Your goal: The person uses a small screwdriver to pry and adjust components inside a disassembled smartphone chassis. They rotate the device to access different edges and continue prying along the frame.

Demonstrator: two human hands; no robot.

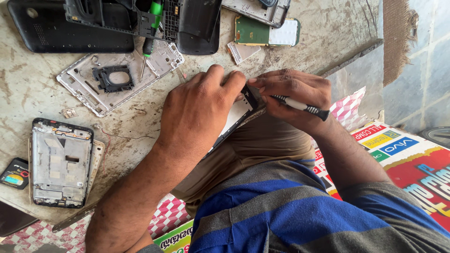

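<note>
Head view: left hand (pixel 199 110) grips phone (pixel 239 115) (edge-on); right hand (pixel 293 93) grips screwdriver (pixel 300 106).

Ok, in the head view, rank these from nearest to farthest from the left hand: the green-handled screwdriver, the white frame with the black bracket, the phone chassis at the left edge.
1. Green-handled screwdriver: just above the left hand, its tip toward the knuckles.
2. White frame with black bracket: to the upper left of the hand on the stone slab.
3. Phone chassis: far left, near the slab's edge.
</note>
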